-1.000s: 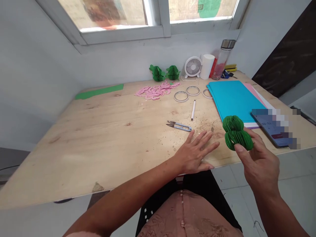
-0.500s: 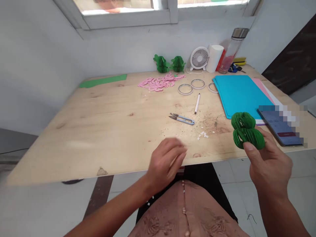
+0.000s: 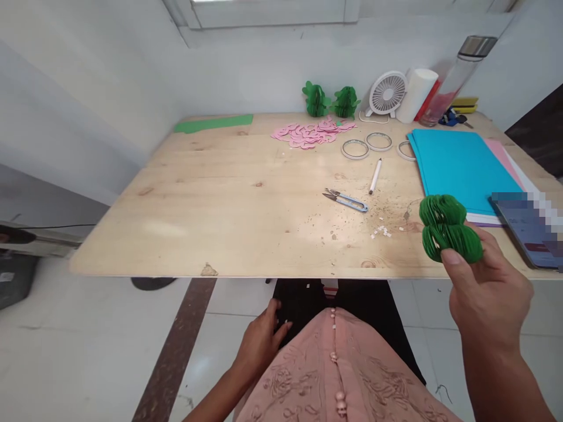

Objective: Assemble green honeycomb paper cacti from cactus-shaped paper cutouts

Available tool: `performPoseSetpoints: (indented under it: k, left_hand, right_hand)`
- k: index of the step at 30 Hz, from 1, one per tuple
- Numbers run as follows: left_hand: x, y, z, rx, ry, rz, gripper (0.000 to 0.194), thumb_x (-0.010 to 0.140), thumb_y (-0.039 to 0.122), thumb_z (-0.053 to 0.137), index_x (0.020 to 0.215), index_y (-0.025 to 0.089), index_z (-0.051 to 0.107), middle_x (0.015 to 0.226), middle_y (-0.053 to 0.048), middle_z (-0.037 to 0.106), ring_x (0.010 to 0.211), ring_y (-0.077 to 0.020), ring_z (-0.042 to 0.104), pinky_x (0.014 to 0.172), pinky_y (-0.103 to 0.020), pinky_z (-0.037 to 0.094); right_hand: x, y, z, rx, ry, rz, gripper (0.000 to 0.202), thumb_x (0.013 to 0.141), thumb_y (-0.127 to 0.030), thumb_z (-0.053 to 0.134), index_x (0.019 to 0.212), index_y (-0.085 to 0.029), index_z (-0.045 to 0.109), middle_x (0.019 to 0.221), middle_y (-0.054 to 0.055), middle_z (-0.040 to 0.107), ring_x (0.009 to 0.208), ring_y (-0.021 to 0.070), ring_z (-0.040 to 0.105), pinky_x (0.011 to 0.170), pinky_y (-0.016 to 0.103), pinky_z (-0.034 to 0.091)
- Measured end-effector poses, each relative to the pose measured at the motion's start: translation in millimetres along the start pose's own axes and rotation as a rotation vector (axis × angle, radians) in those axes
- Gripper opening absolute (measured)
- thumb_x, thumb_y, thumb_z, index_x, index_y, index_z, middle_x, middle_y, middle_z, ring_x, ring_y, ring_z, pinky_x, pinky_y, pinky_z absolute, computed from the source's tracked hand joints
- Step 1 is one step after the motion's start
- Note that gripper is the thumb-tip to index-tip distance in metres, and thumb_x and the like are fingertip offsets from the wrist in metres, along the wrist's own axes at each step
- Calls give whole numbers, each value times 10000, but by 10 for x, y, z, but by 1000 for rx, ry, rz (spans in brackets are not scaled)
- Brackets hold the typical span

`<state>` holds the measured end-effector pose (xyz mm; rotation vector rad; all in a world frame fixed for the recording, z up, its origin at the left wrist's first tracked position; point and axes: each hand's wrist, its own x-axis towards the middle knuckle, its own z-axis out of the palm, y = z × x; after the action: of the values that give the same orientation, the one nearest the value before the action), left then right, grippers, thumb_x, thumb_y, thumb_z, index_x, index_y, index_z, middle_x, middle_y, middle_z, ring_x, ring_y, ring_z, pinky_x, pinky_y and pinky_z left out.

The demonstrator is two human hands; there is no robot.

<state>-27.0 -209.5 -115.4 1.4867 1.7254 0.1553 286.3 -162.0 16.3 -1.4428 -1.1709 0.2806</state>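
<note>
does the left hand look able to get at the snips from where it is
Likely yes: the left hand, down by the lap, appears to hold nothing, and the snips lie uncovered on the table. It would only need to clear the near edge.

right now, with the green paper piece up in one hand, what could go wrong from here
The green paper piece is pinched at its lower end by the right hand: too tight a grip might crease its thin layers.

The snips lie with their tips uncovered, so a careless reach across the table could mean a nick.

The loose white bits might scatter if brushed.
</note>
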Motion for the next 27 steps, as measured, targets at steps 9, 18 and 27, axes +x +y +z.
performPoseSetpoints:
  k: [9,18,27]
  left_hand:
    - [20,1072,-571,-699,-182,196,214,769,360,621,723,160,559,506,10,597,455,-117,556,490,-245,478]
    - [444,1450,-1021,188,491,957,194,844,175,569,1034,174,605,1052,-81,666,1055,-215,587,895,-386,488]
    - [-2,99,-342,106,62,205,179,743,159,593,920,188,604,819,-17,677,689,-155,636,587,-239,477]
  right_hand:
    - [17,36,-18,-6,-16,-8,234,774,-287,673,1003,-246,694,1175,49,614,1171,263,534,1034,521,370]
    - [55,140,20,-82,-8,-72,215,778,-311,663,969,-215,687,1177,69,618,1178,275,529,1033,547,368]
    - [23,200,104,-115,-30,-28,224,774,-322,672,952,-188,693,1162,79,629,1132,255,552,1003,479,410]
